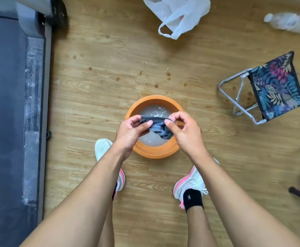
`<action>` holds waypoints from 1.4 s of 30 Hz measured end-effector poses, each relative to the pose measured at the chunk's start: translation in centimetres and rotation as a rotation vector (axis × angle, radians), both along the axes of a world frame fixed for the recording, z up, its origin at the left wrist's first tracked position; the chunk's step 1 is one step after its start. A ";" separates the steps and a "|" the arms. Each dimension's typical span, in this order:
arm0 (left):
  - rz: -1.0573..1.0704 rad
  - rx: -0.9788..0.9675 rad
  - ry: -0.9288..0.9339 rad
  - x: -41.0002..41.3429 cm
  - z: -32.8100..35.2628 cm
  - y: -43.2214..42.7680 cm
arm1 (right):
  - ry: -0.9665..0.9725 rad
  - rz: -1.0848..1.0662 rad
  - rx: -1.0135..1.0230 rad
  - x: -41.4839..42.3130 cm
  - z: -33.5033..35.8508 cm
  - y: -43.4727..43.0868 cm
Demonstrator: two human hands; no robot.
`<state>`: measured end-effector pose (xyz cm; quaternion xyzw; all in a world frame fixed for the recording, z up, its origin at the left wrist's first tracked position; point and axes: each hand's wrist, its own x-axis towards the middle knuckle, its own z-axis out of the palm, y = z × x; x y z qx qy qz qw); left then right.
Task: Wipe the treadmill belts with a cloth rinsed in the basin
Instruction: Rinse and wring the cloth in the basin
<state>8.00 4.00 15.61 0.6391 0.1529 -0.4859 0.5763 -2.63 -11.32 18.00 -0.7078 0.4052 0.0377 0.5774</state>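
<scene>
The treadmill belt was seen along the left edge, dark and cut off by the frame, so its full length and any second belt could not be made out. Its grey side rail looked scuffed or dusty. On the wooden floor, spotted with small marks, a folding stool was tipped at the right, and a white plastic bag and a blurred clear bottle lay at the top. The orange basin was set just ahead of the feet and held cloudy water. Above it the left hand and right hand were raised, each pinching an upper corner of the dark grey cloth between thumb and curled fingers. The top edge was stretched between them and the rest hung bunched over the water. The cloth was judged soft, limp and heavy with water, likely to drip and slip. It would best be gathered into a fist and wrung rather than held by its corners. Whether its lower end touched the water could not be told
</scene>
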 end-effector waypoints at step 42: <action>0.565 -0.023 0.440 -6.5 3.7 -0.2 | 0.035 0.070 0.297 1.1 4.6 1.4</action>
